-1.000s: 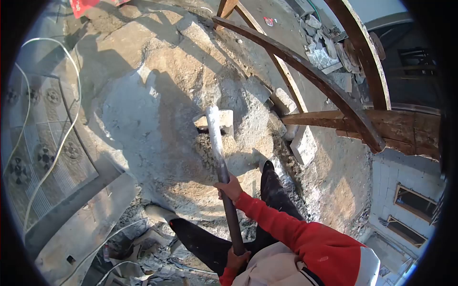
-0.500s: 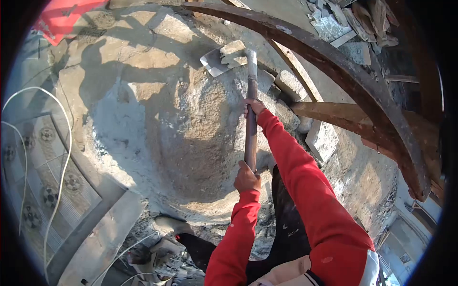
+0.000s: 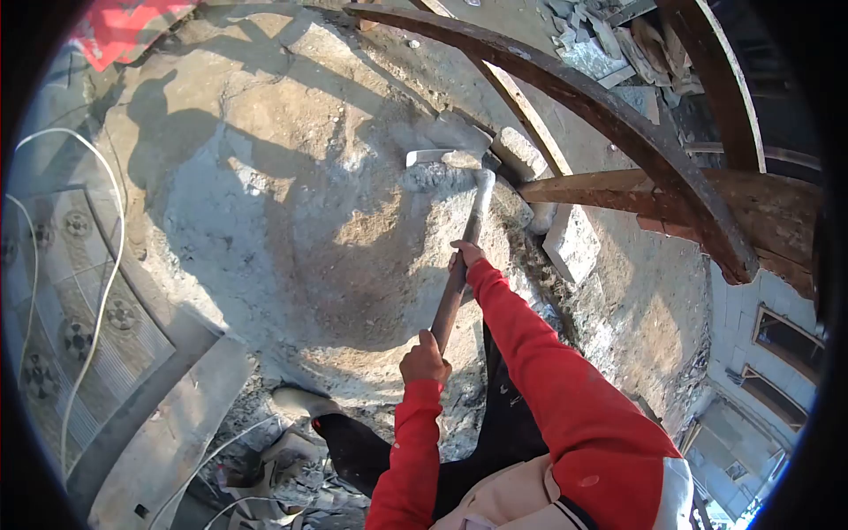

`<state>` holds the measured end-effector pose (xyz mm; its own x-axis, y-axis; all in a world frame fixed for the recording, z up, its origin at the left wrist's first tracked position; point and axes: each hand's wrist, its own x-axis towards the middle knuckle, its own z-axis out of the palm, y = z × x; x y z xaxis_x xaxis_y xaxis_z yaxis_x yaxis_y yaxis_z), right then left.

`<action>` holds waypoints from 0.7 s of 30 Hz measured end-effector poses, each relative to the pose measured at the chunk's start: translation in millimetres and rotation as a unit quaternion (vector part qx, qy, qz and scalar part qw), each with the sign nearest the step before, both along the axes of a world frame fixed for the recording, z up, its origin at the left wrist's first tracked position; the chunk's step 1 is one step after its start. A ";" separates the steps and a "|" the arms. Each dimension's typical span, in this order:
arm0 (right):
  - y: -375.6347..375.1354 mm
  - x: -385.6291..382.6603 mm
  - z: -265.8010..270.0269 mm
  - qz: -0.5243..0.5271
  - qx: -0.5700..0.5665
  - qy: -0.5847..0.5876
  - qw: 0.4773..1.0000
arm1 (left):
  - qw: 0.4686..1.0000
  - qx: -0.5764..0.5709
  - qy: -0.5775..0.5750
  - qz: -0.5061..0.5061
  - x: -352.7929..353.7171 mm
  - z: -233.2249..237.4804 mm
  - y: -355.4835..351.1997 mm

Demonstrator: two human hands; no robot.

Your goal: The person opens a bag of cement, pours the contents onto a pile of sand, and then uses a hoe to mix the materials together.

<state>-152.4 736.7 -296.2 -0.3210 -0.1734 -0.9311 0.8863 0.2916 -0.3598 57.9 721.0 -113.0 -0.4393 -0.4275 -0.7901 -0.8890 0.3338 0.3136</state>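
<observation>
A hoe with a long wooden handle slants up and away from me. My left hand is wrapped round the lower end of the handle. Higher up the shaft, my right hand is closed round it too. At the far end, the pale metal blade rests at the upper edge of a mound of sandy, greyish material. Part of the blade is hidden by the material around it.
Dark curved wooden beams cross the upper right. Stone blocks lie beside the mound. Patterned tiles and a white cable are on the left. Rubble lies near my boot. A red sheet shows at upper left.
The hoe's blade has come down onto the mound and moved right. The handle now slants more, and my left hand has shifted left with its lower end. Both hands keep their grip.
</observation>
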 end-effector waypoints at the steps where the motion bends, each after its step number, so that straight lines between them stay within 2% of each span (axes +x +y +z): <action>1: 3.0 12.1 -2.2 -0.014 -0.005 -0.021 1.000 | 1.000 -0.002 0.001 0.002 10.9 4.9 -7.4; 3: 7.3 31.3 -1.5 -0.025 0.010 -0.044 0.999 | 0.999 -0.024 0.028 -0.038 30.3 12.7 -19.0; 5: 9.4 45.2 13.1 -0.036 0.029 -0.058 0.997 | 0.999 -0.005 0.008 -0.050 49.3 29.6 -27.9; 8: 7.0 100.5 43.5 -0.113 0.003 -0.053 0.992 | 0.998 -0.026 -0.008 -0.058 98.0 57.0 -28.0; 12: 23.3 207.1 131.1 -0.153 -0.057 -0.084 0.983 | 0.999 -0.042 -0.023 -0.005 189.4 130.5 -0.3; 14: 41.3 257.1 175.5 -0.103 0.011 -0.148 0.983 | 0.997 -0.034 -0.063 0.034 250.8 157.0 37.3; 15: 52.9 276.8 195.1 -0.084 -0.010 -0.179 0.980 | 0.994 -0.035 -0.087 0.054 279.1 168.0 58.6; 17: 66.2 295.4 231.3 -0.030 -0.028 -0.264 0.964 | 0.994 -0.050 -0.017 0.099 328.5 185.3 100.2; 18: 64.0 293.9 238.6 -0.028 -0.031 -0.265 0.963 | 0.993 -0.053 -0.018 0.101 329.4 189.1 108.4; 20: 56.7 288.8 255.9 0.044 0.012 -0.203 0.978 | 0.979 -0.028 -0.003 0.204 319.8 194.6 126.9; 21: 49.8 275.0 257.9 0.069 -0.022 -0.146 0.987 | 0.976 -0.031 0.000 0.216 308.2 181.9 130.1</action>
<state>122.6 786.4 -38.3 -0.0109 -0.2383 -0.9711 0.9068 0.4069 -0.1100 366.1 851.2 68.9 -0.2072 -0.6197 -0.7570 -0.9510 -0.0541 0.3045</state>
